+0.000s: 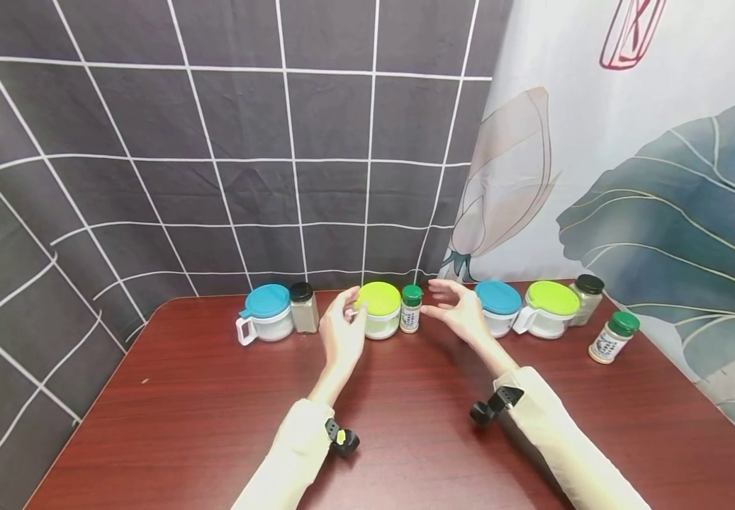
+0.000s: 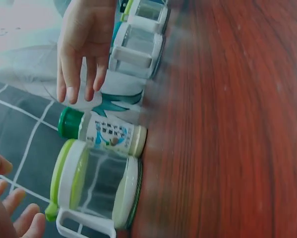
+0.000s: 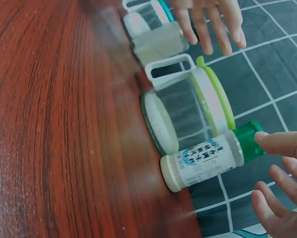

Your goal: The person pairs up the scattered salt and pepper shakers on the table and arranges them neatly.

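Observation:
A clear jar with a lime-green lid [image 1: 378, 299] and white handle stands at the back of the table. Touching its right side or very close to it is a small shaker bottle with a green cap [image 1: 411, 319], upright. My left hand [image 1: 344, 329] is at the jar's left, fingers loosely spread and holding nothing. Beside the shaker bottle, on its right, my right hand [image 1: 459, 312] has its fingers apart and nothing in them. In the right wrist view the right thumb [image 3: 279, 143] overlaps the green cap [image 3: 250, 141]; whether they touch I cannot tell.
Left along the back edge stand a blue-lidded jar [image 1: 268, 312] and a black-capped shaker [image 1: 304, 312]. On the right are another blue-lidded jar [image 1: 497, 306], a lime-lidded jar [image 1: 548, 308], a black-capped shaker [image 1: 587, 299] and a green-capped bottle [image 1: 613, 338]. A curtain [image 1: 246, 191] hangs behind the table [image 1: 214, 425].

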A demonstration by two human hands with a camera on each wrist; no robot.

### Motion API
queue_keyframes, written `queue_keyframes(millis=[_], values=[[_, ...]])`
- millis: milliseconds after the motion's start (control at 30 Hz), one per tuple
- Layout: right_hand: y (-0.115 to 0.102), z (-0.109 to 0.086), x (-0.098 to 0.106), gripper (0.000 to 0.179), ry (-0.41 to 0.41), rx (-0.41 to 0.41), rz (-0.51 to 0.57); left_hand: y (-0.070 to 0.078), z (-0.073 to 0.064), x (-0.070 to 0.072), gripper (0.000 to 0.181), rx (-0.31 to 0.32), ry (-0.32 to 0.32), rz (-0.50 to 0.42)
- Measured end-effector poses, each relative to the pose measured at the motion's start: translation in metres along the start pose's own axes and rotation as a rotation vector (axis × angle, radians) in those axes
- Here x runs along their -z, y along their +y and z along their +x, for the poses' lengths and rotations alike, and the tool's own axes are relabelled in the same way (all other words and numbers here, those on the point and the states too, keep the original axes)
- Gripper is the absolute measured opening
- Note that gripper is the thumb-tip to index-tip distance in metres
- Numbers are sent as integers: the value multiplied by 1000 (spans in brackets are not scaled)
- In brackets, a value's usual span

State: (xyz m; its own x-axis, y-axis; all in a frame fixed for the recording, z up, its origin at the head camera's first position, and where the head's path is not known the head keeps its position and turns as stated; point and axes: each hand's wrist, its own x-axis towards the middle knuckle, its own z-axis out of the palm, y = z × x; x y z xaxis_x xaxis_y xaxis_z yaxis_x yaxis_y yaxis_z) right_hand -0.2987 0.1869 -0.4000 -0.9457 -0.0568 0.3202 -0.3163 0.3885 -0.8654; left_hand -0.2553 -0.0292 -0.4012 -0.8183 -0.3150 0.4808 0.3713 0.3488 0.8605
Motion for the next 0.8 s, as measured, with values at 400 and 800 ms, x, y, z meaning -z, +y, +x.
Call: queue_keyframes(millis=[400, 800], values=[[-9, -7, 22, 50, 24, -6, -61, 12, -14, -19, 28, -1, -77, -11], [-11, -14, 44, 50, 59, -28, -86, 19, -26, -37, 26, -30, -140, -72]])
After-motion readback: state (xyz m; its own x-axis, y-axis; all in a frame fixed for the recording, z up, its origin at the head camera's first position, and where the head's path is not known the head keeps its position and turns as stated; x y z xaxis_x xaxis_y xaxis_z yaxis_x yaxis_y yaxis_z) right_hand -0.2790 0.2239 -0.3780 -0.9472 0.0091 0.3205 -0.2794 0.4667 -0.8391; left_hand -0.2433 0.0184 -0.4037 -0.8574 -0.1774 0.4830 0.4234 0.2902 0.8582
